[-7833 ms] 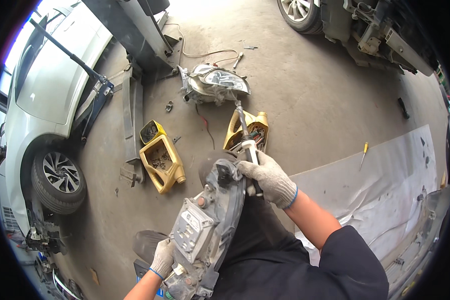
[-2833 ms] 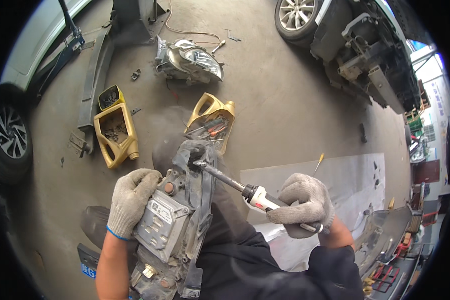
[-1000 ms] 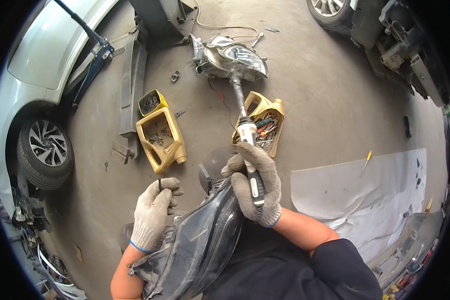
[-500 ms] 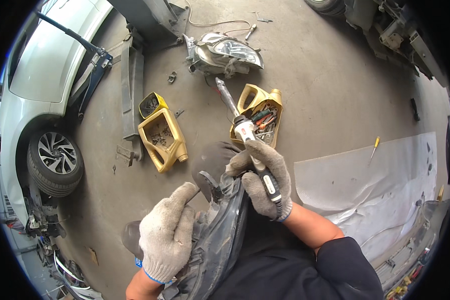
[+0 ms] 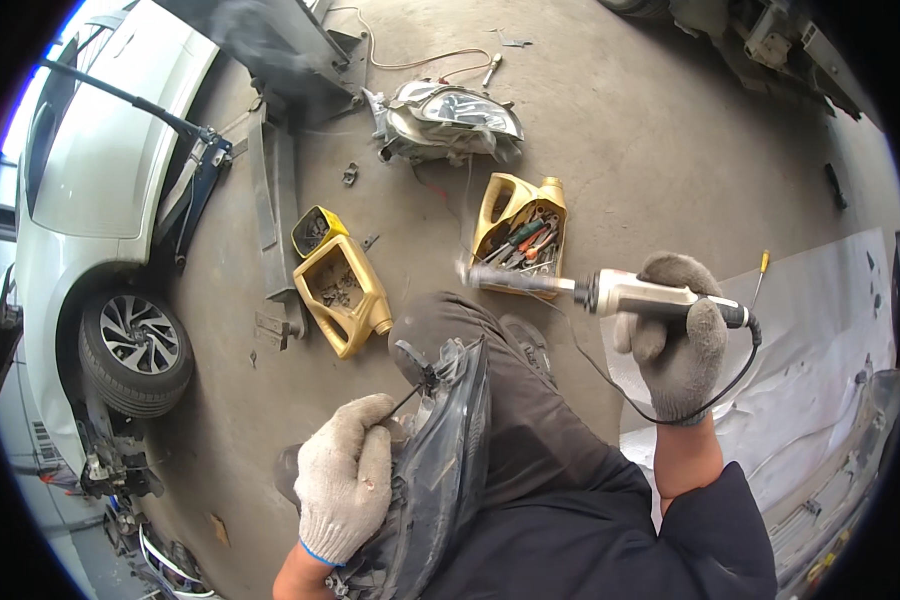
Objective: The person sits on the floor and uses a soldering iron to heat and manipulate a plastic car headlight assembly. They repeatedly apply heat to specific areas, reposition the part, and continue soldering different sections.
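Note:
My right hand [image 5: 678,340], in a grey work glove, grips a corded soldering tool [image 5: 610,292] and holds it level, its metal tip pointing left above my knee. My gloved left hand [image 5: 347,478] pinches a thin dark wire against the top edge of a dark car headlight [image 5: 440,460] that rests on my lap. The tool's black cord [image 5: 660,400] loops down below my right hand. The tool tip is apart from the headlight.
A cut-open yellow jug with hand tools [image 5: 523,233] lies ahead, another yellow jug with small parts [image 5: 340,290] to its left. A second headlight [image 5: 448,118] lies farther off. A white car [image 5: 100,190] stands on a lift at left; white sheeting [image 5: 820,350] covers the floor at right.
My right hand has swung the tool from pointing forward to lying level, pointing left. My left hand has dropped onto the headlight's edge and now pinches the wire.

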The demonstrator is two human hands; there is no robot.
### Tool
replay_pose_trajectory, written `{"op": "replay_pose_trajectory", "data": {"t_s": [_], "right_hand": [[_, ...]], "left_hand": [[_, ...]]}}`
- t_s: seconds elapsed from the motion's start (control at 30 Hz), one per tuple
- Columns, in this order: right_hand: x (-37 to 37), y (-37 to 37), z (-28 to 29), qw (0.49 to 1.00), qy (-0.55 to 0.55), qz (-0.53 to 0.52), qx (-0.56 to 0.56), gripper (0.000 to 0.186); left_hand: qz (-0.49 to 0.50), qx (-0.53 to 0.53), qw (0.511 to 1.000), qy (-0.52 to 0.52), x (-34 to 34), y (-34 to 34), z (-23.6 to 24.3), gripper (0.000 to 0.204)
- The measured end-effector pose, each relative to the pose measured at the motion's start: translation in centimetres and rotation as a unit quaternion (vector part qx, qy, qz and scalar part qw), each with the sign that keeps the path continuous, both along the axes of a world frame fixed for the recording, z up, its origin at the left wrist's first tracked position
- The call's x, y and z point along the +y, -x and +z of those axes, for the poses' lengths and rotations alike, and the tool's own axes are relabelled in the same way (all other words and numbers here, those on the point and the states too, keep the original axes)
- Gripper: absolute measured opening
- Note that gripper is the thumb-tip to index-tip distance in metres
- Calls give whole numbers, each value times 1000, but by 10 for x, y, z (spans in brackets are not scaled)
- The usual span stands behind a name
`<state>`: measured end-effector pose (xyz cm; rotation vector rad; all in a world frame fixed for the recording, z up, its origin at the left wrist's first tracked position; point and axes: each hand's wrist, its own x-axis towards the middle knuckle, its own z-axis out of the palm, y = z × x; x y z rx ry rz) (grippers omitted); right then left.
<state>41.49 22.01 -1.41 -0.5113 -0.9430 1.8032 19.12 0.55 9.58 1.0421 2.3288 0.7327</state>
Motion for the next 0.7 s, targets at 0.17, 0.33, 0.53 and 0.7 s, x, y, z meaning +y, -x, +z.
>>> {"op": "replay_pose_trajectory", "data": {"t_s": [0.17,0.33,0.53,0.7], "right_hand": [[1,-7,-1,997,67,24,-20,63],[-10,4,2,995,79,21,-49,62],[-22,11,8,988,108,33,-106,60],[-24,12,8,985,125,37,-110,65]], "left_hand": [[-31,41,999,-7,10,6,-7,23],[-39,69,997,-6,16,7,-5,22],[-41,51,998,7,13,11,-10,22],[-14,6,1000,-26,10,12,-14,22]]}}
